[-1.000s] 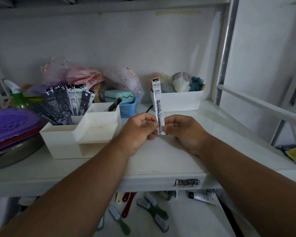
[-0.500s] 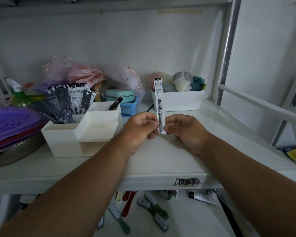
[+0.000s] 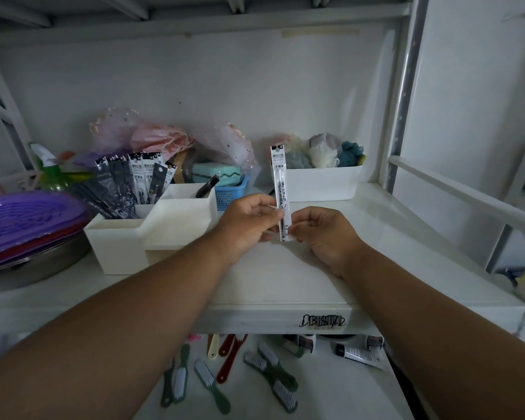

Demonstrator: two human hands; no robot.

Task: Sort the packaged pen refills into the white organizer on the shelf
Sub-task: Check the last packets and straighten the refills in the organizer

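Shelf (image 3: 285, 277) fills mid frame. White organizer (image 3: 152, 228) sits mid left w/ packs (image 3: 134, 183) standing in its back slot. Left hand (image 3: 249, 225) & right hand (image 3: 325, 234), center frame, each w/ a tight grip pinching one pen refill pack (image 3: 280, 189), held upright.

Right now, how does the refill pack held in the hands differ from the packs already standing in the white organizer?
The held pack is white and upright, pinched near its bottom by the left hand and right hand. The packs in the organizer are mostly dark and fan out, leaning left. The held pack is alone; those are bunched in the organizer's back compartment. All are long, narrow, printed packets.
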